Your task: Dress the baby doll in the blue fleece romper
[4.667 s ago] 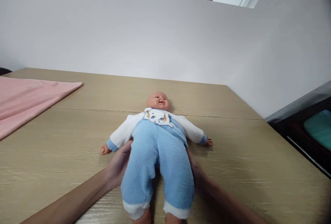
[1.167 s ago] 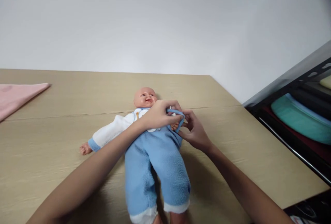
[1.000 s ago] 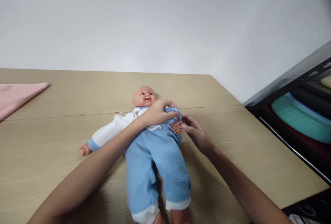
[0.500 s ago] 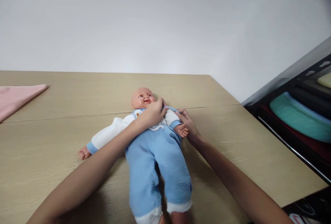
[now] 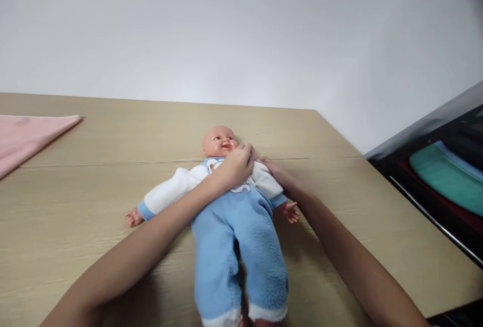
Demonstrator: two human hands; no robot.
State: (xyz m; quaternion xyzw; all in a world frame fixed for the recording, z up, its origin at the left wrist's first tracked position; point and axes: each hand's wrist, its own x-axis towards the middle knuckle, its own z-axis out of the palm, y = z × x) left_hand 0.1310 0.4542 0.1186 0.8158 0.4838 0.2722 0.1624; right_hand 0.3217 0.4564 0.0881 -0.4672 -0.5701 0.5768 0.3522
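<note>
A baby doll [image 5: 219, 141] lies face up, its head pointing away from me. It wears a fleece outfit [image 5: 226, 231] with blue trousers, white sleeves and blue cuffs. Across its chest reaches my left hand [image 5: 240, 163], with fingers closed on the outfit near the neck and shoulder on the right side of the view. My right hand [image 5: 277, 172] is closed at that same shoulder, beside the white sleeve; its fingertips are partly hidden. Both of the doll's arms are in the sleeves, with the small hands showing past the cuffs.
The wooden table [image 5: 94, 206] has a seam running across it and meets a pale wall [image 5: 169, 30]. On the left lies a pink cloth [image 5: 30, 136]. Beyond the table's right edge stands a dark rack [image 5: 407, 171] holding folded green fabric [image 5: 445, 176].
The doll's arm on the right, bent close to the body before, now extends outward past my right wrist. My right hand has shifted up to the shoulder. The view has moved slightly.
</note>
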